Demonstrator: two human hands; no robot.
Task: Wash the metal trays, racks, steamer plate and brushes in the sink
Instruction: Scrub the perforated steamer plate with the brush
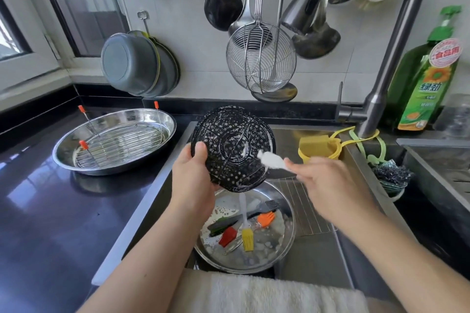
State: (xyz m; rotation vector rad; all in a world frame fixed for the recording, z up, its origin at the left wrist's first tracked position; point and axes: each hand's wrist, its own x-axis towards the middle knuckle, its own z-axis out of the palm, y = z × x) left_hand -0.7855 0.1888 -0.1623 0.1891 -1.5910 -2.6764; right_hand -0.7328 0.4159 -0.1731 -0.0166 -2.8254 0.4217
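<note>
The left hand [195, 175] holds the black perforated steamer plate [232, 147] tilted above the sink [318, 249], its grip grasping the plate's lower left rim with the thumb on the near face; the right hand [328, 185] has its grip closed round a white brush [270, 160], whose soapy head touches the plate's right side; below, in the sink, a round metal tray [287, 236] carries sudsy water and several brushes, among them a yellow brush [247, 239], a red brush [227, 236] and an orange brush [266, 218]; a wire rack [302, 208] lies just beside that tray; on the dark counter [38, 211] to the left, a second metal tray [162, 119] holds another rack [119, 145] with orange-tipped handles.
</note>
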